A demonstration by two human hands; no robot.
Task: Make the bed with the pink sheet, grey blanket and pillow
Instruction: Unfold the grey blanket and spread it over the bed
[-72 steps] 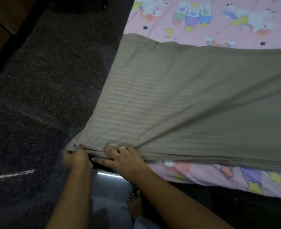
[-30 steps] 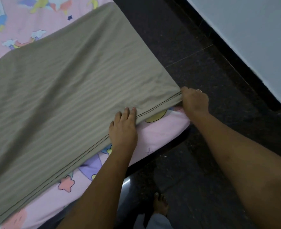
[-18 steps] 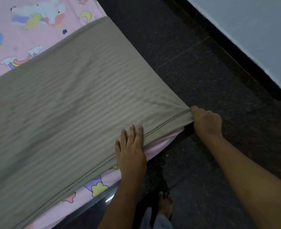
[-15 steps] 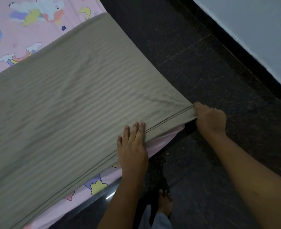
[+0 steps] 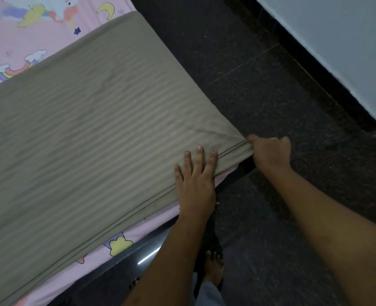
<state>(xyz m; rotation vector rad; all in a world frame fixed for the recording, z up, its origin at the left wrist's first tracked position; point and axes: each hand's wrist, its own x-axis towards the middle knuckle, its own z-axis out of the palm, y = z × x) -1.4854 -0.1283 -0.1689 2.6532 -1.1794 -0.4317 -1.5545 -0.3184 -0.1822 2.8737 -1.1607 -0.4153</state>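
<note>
Dark floor (image 5: pixel 271 85) lies open between the bed (image 5: pixel 143 246) corner and the pale wall (image 5: pixel 337 40), and the grey blanket (image 5: pixel 83 140) over the pink sheet (image 5: pixel 17 40) now sits nearer that corner than a moment ago, right hand (image 5: pixel 271 151) pinching its tip, left hand (image 5: pixel 196 180) flat on the hem, so spreading looks nearly done.

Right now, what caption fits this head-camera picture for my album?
Left hand presses the grey blanket flat while right hand pinches its corner over the pink sheet.
</note>
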